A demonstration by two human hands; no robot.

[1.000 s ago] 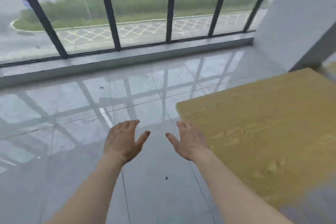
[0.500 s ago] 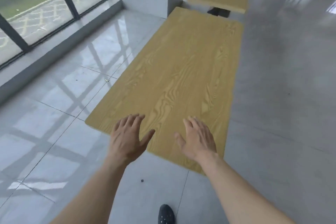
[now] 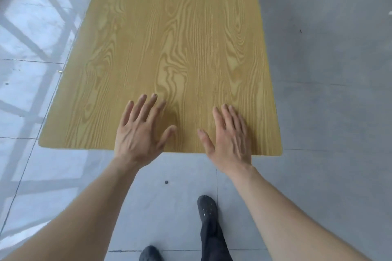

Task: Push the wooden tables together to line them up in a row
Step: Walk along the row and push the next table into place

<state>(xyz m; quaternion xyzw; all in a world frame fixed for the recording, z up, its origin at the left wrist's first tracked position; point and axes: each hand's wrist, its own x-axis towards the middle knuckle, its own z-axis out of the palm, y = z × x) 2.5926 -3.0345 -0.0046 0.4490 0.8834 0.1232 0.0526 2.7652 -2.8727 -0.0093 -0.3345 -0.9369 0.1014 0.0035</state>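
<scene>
Beneath both hands: wooden table [image 3: 169,48] extending away from person. Left hand [image 3: 140,131] and right hand [image 3: 230,140] spreading flat, fingers released, over its near edge; contact unclear.

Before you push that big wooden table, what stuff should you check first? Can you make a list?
1. Both hands at the near end: ok. The left hand and right hand are open, over the wooden table near its edge.
2. Palms pressed flat on the wood: cannot tell.
3. Tabletop free of loose things: ok, only bare wood shows.
4. Feet clear of the table: ok. The front foot is on the floor, short of the edge.
5. The next table lined up ahead: cannot tell, it is out of view.
</scene>
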